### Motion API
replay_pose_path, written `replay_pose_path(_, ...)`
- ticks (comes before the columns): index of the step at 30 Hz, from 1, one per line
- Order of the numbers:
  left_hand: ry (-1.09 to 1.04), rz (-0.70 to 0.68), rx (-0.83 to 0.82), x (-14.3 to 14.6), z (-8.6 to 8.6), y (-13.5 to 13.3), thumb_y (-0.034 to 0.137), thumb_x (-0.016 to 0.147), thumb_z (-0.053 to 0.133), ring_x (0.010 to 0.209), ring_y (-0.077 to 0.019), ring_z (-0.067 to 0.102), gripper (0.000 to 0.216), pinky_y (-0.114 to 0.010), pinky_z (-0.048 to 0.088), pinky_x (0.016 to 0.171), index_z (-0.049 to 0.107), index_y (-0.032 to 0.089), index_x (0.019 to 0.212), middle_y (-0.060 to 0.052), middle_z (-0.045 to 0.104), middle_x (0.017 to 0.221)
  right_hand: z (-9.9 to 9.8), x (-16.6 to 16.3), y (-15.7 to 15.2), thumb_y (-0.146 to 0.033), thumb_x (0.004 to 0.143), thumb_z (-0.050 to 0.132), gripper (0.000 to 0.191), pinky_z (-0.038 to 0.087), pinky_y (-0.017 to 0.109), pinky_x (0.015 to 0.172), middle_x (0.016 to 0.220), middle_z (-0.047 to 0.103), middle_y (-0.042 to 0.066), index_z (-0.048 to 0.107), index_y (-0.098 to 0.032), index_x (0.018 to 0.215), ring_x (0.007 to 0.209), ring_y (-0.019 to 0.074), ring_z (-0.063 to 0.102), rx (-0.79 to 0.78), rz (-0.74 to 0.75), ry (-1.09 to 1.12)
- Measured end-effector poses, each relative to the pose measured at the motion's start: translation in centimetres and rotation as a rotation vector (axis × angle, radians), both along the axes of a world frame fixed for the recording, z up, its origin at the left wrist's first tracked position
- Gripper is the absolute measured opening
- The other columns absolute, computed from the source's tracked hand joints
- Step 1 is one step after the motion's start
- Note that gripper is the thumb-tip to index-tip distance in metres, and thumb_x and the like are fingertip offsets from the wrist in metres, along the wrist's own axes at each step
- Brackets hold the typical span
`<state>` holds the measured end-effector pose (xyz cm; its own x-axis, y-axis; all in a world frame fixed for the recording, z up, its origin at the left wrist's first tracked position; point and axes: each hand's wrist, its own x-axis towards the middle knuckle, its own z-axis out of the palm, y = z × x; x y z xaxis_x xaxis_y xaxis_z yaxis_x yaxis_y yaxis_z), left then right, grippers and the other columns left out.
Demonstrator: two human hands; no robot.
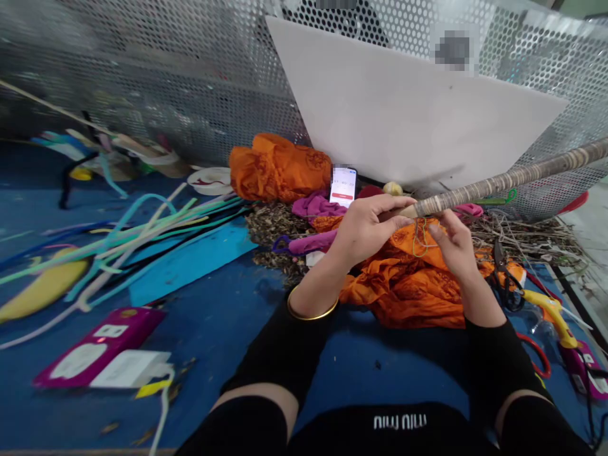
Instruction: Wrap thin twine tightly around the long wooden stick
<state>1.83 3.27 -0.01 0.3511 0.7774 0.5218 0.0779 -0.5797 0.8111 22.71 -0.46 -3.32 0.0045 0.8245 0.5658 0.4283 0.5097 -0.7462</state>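
Note:
My left hand (pixel 368 225) is closed around the near end of a long stick wound with pale cord (pixel 498 182), which slants up to the right. Just below that end, my right hand (pixel 451 244) pinches a thin yellowish-green thread (pixel 418 240) that loops down from the stick. Under both hands lies crumpled orange cloth (pixel 403 285) on the blue floor mat (pixel 228 329). A gold bangle (pixel 311 311) circles my left wrist.
Black scissors (pixel 503 278) and a yellow glue gun (pixel 553 313) lie at right. A phone (pixel 342 187), a second orange cloth (pixel 278 168), purple cloth (pixel 316 206) and dry twigs (pixel 527 237) sit behind. Coloured strips (pixel 142 234) and a pink power strip (pixel 95 348) lie at left. A white board (pixel 408 120) leans on perforated metal.

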Motion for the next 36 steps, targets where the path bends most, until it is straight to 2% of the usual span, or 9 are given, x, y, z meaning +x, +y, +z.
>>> replay_pose_path(3,-0.019,0.002,-0.021,0.5,-0.4,0.2,0.020,0.085,0.072,0.099,-0.0199,0.076,0.035,-0.030,0.061,0.092,0.082,0.016,0.118,-0.006,0.083,0.112,-0.3,-1.9,-0.8,-0.051,0.093,0.069,0.030,0.058,0.035,0.090,0.096,0.075,0.003,0.071,-0.023,0.104,0.092,0.0193,0.071,-0.090,0.101,0.094)
replay_pose_path(6,-0.015,0.049,-0.022,0.6,-0.7,0.5,0.021,0.086,0.073,0.097,-0.0206,0.077,0.035,-0.032,0.061,0.091,0.082,0.017,0.119,-0.006,0.083,0.112,-0.2,-2.3,-1.8,-0.039,0.098,0.063,0.024,0.053,0.030,0.070,0.073,0.066,-0.001,0.068,-0.022,0.082,0.068,0.0140,0.061,0.014,-0.041,0.020)
replay_pose_path(9,-0.017,0.070,-0.019,0.8,-0.9,0.8,0.025,0.087,0.075,0.098,-0.0218,0.077,0.034,-0.032,0.060,0.092,0.082,0.017,0.118,-0.007,0.083,0.113,0.1,-2.3,-2.5,-0.032,0.099,0.062,0.020,0.057,0.037,0.085,0.090,0.069,0.004,0.072,-0.024,0.084,0.092,0.0193,0.069,0.320,-0.117,-0.058)
replay_pose_path(12,0.001,0.040,-0.045,1.2,-1.2,0.7,0.030,0.090,0.074,0.102,-0.0224,0.078,0.032,-0.032,0.059,0.093,0.082,0.018,0.118,-0.007,0.083,0.116,0.1,-2.6,-2.5,-0.032,0.101,0.057,0.020,0.056,0.048,0.102,0.104,0.071,0.007,0.073,-0.027,0.089,0.115,0.0255,0.070,0.503,0.091,0.008)
replay_pose_path(15,0.062,0.022,-0.065,1.9,-1.4,0.4,0.034,0.092,0.072,0.102,-0.0217,0.077,0.031,-0.031,0.059,0.091,0.082,0.020,0.118,-0.007,0.082,0.117,-0.2,-3.1,-2.1,-0.035,0.104,0.052,0.026,0.059,0.046,0.088,0.078,0.067,0.002,0.067,-0.026,0.085,0.082,0.0207,0.071,0.442,0.328,0.197)
replay_pose_path(18,0.147,0.090,-0.024,2.5,-1.5,0.0,0.035,0.093,0.071,0.092,-0.0198,0.075,0.028,-0.029,0.056,0.084,0.082,0.021,0.115,-0.006,0.083,0.111,-0.2,-3.5,-2.1,-0.039,0.103,0.057,0.034,0.052,0.035,0.068,0.060,0.052,-0.003,0.060,-0.023,0.073,0.058,0.0140,0.053,0.339,0.285,0.371)
replay_pose_path(23,0.283,0.224,0.076,2.8,-1.3,-0.8,0.034,0.094,0.069,0.088,-0.0191,0.072,0.026,-0.027,0.051,0.075,0.082,0.024,0.113,-0.003,0.083,0.103,0.0,-4.1,-3.1,-0.041,0.100,0.064,0.036,0.039,0.031,0.063,0.062,0.050,-0.004,0.060,-0.022,0.069,0.060,0.0116,0.047,0.254,0.054,0.460)
replay_pose_path(30,0.392,0.279,0.119,3.4,-1.5,-1.4,0.027,0.094,0.067,0.094,-0.0195,0.073,0.025,-0.027,0.051,0.078,0.082,0.027,0.114,-0.002,0.082,0.106,-0.2,-4.7,-4.1,-0.041,0.101,0.060,0.034,0.043,0.031,0.064,0.066,0.055,-0.002,0.061,-0.024,0.072,0.064,0.0135,0.051,0.209,-0.079,0.337)
replay_pose_path(36,0.533,0.261,0.102,3.7,-1.5,-1.6,0.028,0.099,0.064,0.097,-0.0204,0.075,0.027,-0.028,0.051,0.077,0.079,0.027,0.121,-0.003,0.080,0.112,-0.8,-4.7,-4.0,-0.037,0.102,0.057,0.034,0.041,0.027,0.059,0.064,0.055,-0.004,0.059,-0.022,0.071,0.060,0.0111,0.048,0.164,-0.089,0.263)
